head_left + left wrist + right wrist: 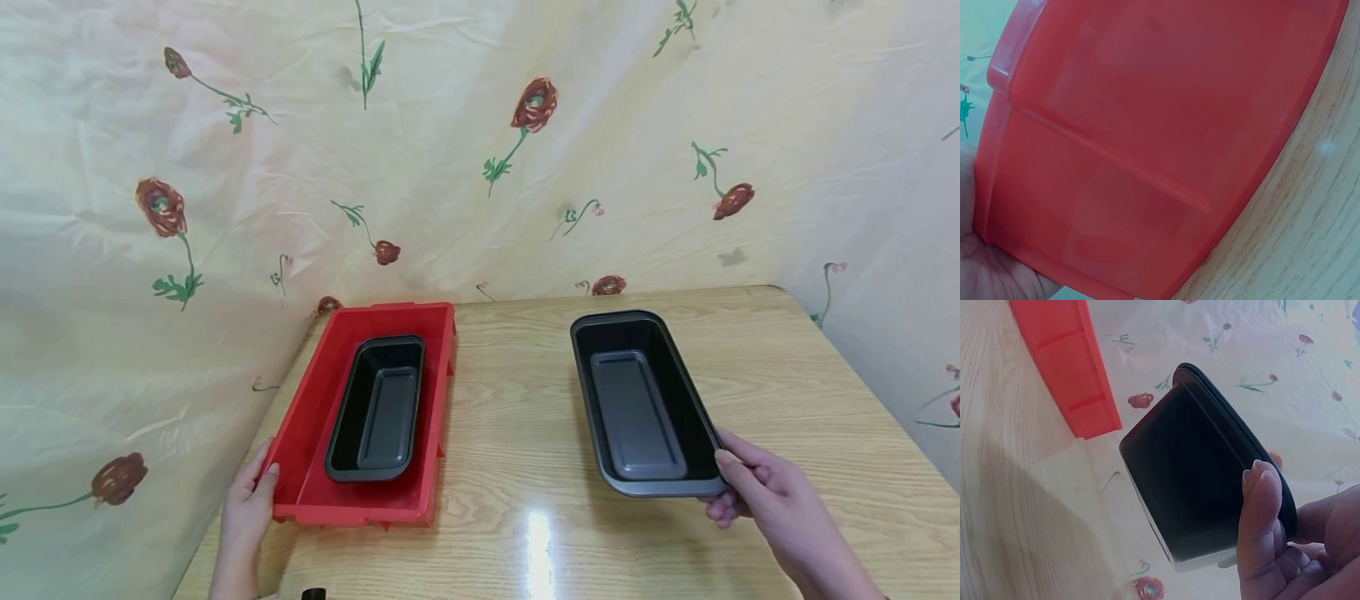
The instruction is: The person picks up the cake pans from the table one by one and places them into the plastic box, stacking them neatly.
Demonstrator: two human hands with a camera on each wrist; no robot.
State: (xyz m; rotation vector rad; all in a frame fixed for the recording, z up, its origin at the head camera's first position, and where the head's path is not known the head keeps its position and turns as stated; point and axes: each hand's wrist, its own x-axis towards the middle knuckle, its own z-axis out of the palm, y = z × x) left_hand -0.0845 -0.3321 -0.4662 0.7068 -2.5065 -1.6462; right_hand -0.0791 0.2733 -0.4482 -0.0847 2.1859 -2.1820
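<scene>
My right hand (761, 492) pinches the near right corner of a dark loaf pan (637, 408), thumb on the rim and fingers beneath. In the right wrist view this pan (1179, 475) is tilted and raised above the table, its outer side facing the camera. A second dark loaf pan (386, 417) lies inside a red plastic bin (303, 442) on the left of the table. My left hand (251, 500) grips the bin's near left corner. Seen from the left wrist, the bin's red outer wall (1147, 112) fills most of the picture, with the hand (997, 269) at its lower corner.
The wooden table (517, 450) is backed by a flower-printed cloth (450, 150) that also hangs along both sides. A small black object (313, 593) shows at the bottom edge of the head view, near the left forearm.
</scene>
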